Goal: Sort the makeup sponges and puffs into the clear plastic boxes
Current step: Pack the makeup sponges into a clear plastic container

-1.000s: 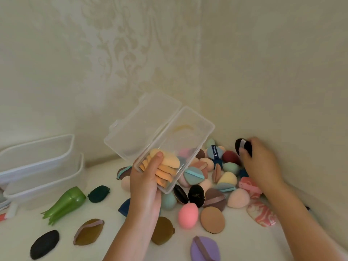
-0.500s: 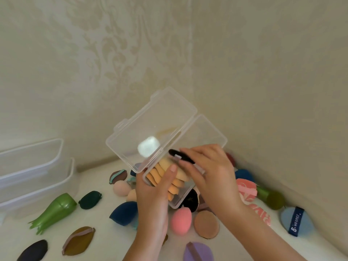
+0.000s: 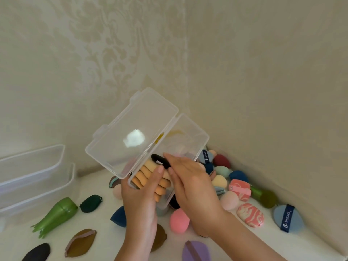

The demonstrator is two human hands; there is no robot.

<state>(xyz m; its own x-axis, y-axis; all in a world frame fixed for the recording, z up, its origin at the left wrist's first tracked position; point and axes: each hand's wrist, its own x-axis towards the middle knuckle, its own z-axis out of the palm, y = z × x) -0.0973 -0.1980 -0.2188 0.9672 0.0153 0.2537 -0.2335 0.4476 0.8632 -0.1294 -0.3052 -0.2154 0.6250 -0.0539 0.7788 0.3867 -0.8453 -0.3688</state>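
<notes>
At the far left, 2 clear trays (image 3: 33,176) stand stacked one in the other on the white table (image 3: 18,240). Just right of them lies a green holder (image 3: 56,213) on its side. Near it are a dark puff (image 3: 37,252), a brown puff (image 3: 81,242) and a dark green puff (image 3: 91,202), each apart from the others. Further right lies a navy sponge (image 3: 118,216).

In the middle, the left hand (image 3: 139,202) holds a clear box (image 3: 190,136) up in the air, tilted, with its lid (image 3: 120,146) swung open to the left. The fingers are curled around the near end of the box from below, and the thumb (image 3: 159,171) lies across the row of orange puffs (image 3: 146,176) that fills this near end.

The right hand (image 3: 192,187) grasps a black puff (image 3: 160,160) between the thumb and the first fingers. The puff sticks out to the left of the fingertips. It is inside the opening of the box, on the far end of the orange row and just beyond the left thumb tip. I cannot tell whether it touches the box wall.

Below the hands lie a pink sponge (image 3: 178,220) and a purple puff (image 3: 195,251). To the right, a pile of sponges (image 3: 224,170) in many colours fills the corner by the wall. Nearer lie a marbled pink puff (image 3: 249,214) and, at the far right, a blue puff (image 3: 288,218) with a dark label band.
</notes>
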